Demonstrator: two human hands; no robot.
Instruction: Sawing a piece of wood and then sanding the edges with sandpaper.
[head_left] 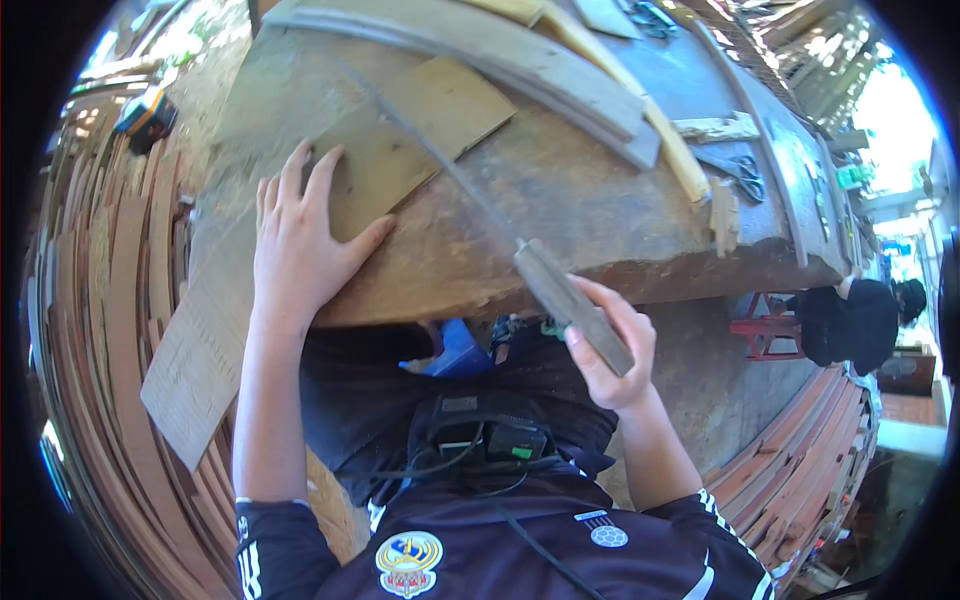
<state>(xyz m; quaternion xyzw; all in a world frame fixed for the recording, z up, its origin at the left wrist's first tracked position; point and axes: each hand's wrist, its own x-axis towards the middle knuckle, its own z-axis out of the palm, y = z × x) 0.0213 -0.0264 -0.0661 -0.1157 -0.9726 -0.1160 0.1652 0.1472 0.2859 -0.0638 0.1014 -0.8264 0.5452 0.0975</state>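
Observation:
My left hand [305,240] lies flat on a wooden board [425,115] with the fingers stretched out and the thumb spread away. The board rests slantwise on the worn wooden bench [540,210], and its other end sticks out past the bench's left edge. In my right hand [622,350] is a long thin-bladed hand tool [570,300], gripped by its grey-brown wooden handle. Its narrow blade reaches forward and left across the board. The blade shows almost edge-on, so I cannot tell whether it has teeth.
Curved wooden planks [480,50] lie along the bench's far side, with scissors [745,178] to the right. Stacked timber strips [110,300] stand at the left; more planks [790,460] lie at the right. A person [850,325] sits near a red stool [768,327].

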